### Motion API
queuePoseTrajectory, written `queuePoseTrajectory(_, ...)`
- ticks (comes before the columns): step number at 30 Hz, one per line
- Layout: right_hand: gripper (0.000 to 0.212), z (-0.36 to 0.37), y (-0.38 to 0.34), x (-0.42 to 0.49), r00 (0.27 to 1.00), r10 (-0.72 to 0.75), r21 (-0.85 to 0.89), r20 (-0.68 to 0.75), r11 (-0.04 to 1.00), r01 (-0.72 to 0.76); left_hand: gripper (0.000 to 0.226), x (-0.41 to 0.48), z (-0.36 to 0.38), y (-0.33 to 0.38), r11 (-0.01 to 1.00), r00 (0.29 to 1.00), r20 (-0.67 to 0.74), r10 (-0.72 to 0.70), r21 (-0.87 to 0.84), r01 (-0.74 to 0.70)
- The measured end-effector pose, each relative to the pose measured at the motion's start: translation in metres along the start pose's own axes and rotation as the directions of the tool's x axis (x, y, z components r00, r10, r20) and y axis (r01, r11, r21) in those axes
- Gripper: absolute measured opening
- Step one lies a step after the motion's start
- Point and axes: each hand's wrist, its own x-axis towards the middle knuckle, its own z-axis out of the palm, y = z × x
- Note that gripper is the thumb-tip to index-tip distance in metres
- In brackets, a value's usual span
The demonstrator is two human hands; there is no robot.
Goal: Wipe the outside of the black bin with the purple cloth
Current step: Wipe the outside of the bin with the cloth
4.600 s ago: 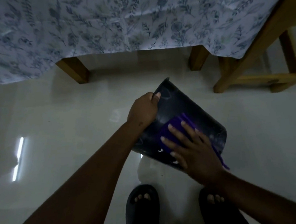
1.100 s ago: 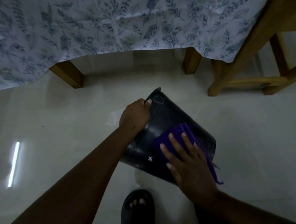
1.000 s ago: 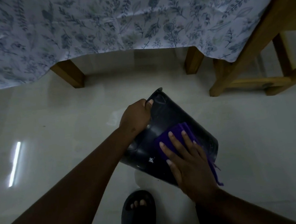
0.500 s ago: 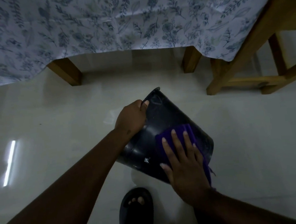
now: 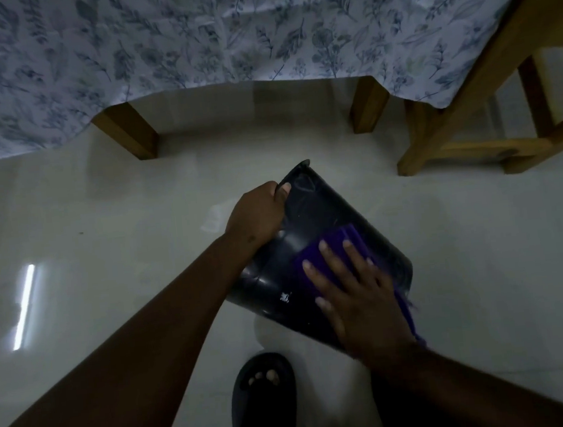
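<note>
The black bin [image 5: 311, 220] is tilted above the pale floor, its outer wall turned up towards me. My left hand [image 5: 256, 215] grips the bin at its upper left edge, thumb on the wall. The purple cloth [image 5: 341, 245] lies flat on the wall, and my right hand [image 5: 356, 295] presses on it with fingers spread. Part of the cloth hangs off the bin's right side beside my wrist. The bin's opening is hidden.
A table with a floral cloth [image 5: 222, 36] and wooden legs [image 5: 128, 131] stands ahead. A wooden chair frame [image 5: 473, 146] is at the right. My foot in a black sandal [image 5: 262, 387] is right below the bin. The glossy floor [image 5: 86, 232] spreads to the left.
My right hand and the purple cloth have slid a little along the bin's wall, with the fingers now pointing more upward. My left hand keeps its grip on the same edge.
</note>
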Motion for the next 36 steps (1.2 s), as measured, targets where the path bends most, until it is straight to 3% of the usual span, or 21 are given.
queuePoseTrajectory(6,0.053,-0.021,0.031,0.057,0.959,0.282,0.249,0.018,0.928,-0.277,0.038,-0.007,0.002,0.001,1.0,0.998,-0.053,-0.018,0.015,0.019)
queuePoseTrajectory(10,0.059,0.0,0.003,-0.004,0.995,0.094,0.004,0.011,0.996,-0.094,0.038,-0.003,0.003,0.0,0.999,0.998,-0.052,-0.043,0.017,0.044)
queuePoseTrajectory(13,0.059,0.004,0.004,-0.01,1.0,-0.015,-0.009,0.011,1.0,0.015,0.039,0.002,0.002,0.002,1.0,0.999,-0.038,-0.026,-0.007,0.026)
queuePoseTrajectory(17,0.051,-0.016,0.027,0.047,0.98,0.19,0.141,-0.051,0.973,-0.182,0.039,0.003,0.001,0.004,0.998,0.998,-0.048,-0.034,-0.052,0.032)
queuePoseTrajectory(19,0.049,-0.023,0.041,0.071,0.955,0.293,0.251,0.037,0.923,-0.293,0.039,0.002,0.002,0.004,0.998,0.998,-0.044,-0.042,-0.058,0.039)
queuePoseTrajectory(21,0.05,-0.026,0.048,0.072,0.954,0.279,0.329,0.108,0.896,-0.299,0.04,0.003,0.001,0.005,0.998,0.998,-0.036,-0.054,-0.041,0.052)
queuePoseTrajectory(25,0.052,-0.013,0.022,0.013,0.995,0.092,0.137,-0.028,0.987,-0.088,0.036,0.01,0.001,0.011,0.995,0.999,-0.018,-0.035,0.092,0.037)
queuePoseTrajectory(30,0.054,-0.004,0.012,0.001,0.996,-0.082,0.047,-0.023,0.995,0.083,0.037,0.011,0.001,0.012,0.996,1.0,-0.003,-0.007,0.094,0.007)
queuePoseTrajectory(34,0.05,-0.019,0.019,0.057,0.991,0.128,0.201,-0.028,0.972,-0.12,0.037,0.008,-0.002,0.016,0.997,1.0,0.025,-0.002,0.074,0.001)
queuePoseTrajectory(36,0.052,-0.021,0.017,0.061,0.98,0.193,0.247,-0.043,0.953,-0.177,0.032,0.005,-0.007,0.02,0.997,0.997,0.062,-0.041,-0.065,0.045)
